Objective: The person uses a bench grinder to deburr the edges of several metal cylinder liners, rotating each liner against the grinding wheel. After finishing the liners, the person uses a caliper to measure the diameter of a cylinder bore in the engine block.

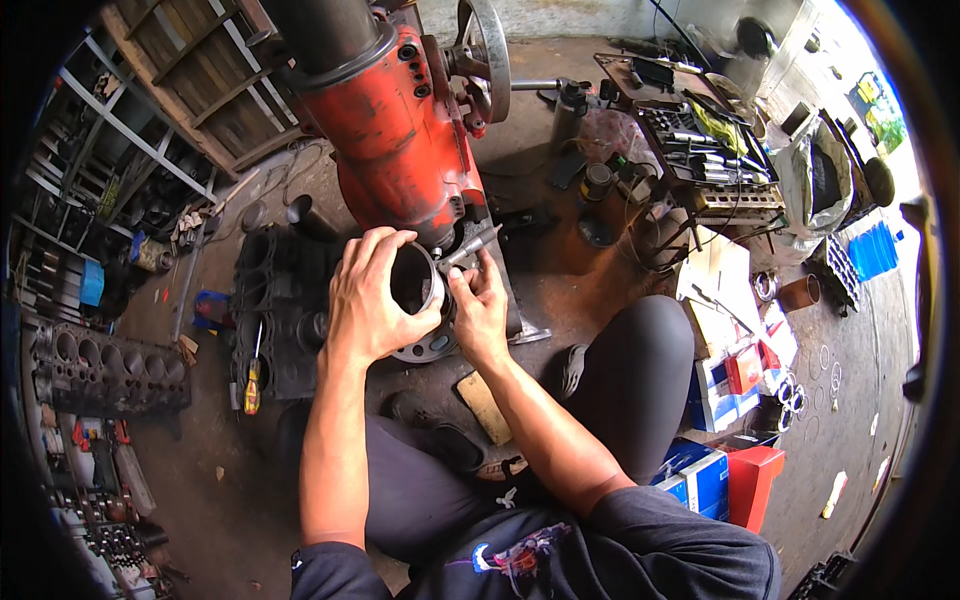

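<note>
My left hand (365, 300) is wrapped round a dark metal cylinder sleeve (411, 277), its open end facing up and its rim bright. The fingers curl over the far side and the thumb lies along the near edge. Close by, my right hand (480, 312) grips a slim grey metal tool (471, 244) with a narrow tip, which slants across beside the sleeve's rim; its exact kind cannot be made out. Both hands are just below the head of a red machine (395, 140). Under them sits a round metal piece with holes (432, 347), partly covered by my hands.
Engine blocks (110, 365) lie at left, with a yellow-handled screwdriver (253, 385) on the nearer dark block (268, 290). A handwheel (490, 60) juts from the machine. At right are a tool tray (700, 140), cardboard (718, 285), blue boxes (700, 475) and loose rings (790, 395).
</note>
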{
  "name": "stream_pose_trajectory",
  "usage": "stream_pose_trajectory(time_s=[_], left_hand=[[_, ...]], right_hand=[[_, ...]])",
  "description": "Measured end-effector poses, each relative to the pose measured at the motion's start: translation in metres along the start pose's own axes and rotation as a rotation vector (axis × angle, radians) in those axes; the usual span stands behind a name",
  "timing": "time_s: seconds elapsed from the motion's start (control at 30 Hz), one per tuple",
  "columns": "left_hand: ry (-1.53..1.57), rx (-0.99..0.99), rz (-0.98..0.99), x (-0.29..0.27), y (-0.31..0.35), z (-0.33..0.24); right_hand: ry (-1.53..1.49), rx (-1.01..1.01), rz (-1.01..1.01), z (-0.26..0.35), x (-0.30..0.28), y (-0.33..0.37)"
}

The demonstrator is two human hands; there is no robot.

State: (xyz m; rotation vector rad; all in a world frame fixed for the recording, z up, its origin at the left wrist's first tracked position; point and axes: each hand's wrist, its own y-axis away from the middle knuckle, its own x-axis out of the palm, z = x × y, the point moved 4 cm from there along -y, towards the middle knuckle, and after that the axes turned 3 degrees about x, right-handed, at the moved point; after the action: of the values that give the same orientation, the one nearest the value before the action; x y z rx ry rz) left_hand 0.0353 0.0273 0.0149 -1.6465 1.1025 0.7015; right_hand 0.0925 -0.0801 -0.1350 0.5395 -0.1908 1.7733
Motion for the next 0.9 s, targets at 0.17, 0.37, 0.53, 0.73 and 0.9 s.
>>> stream_pose_trajectory(time_s=[0.17,0.37,0.53,0.73,0.9], left_hand=[[-0.002,-0.012,-0.006,0.001,0.0,0.0],[-0.029,-0.048,0.008,-0.001,0.0,-0.001],[0.025,0.003,-0.168,-0.002,0.012,0.004],[-0.012,-0.074,-0.118,0.027,0.018,0.031],[-0.044,-0.009,-0.158,0.067,0.003,0.048]], right_hand=[[0.007,-0.041,-0.014,0.001,-0.004,0.008],[-0.155,-0.097,-0.097,-0.019,-0.012,0.032],[0.65,-0.476,-0.087,-0.015,-0.027,0.028],[0.396,-0.101,-0.207,-0.033,-0.034,0.011],[0.38,-0.081,-0.096,-0.028,-0.033,-0.006]])
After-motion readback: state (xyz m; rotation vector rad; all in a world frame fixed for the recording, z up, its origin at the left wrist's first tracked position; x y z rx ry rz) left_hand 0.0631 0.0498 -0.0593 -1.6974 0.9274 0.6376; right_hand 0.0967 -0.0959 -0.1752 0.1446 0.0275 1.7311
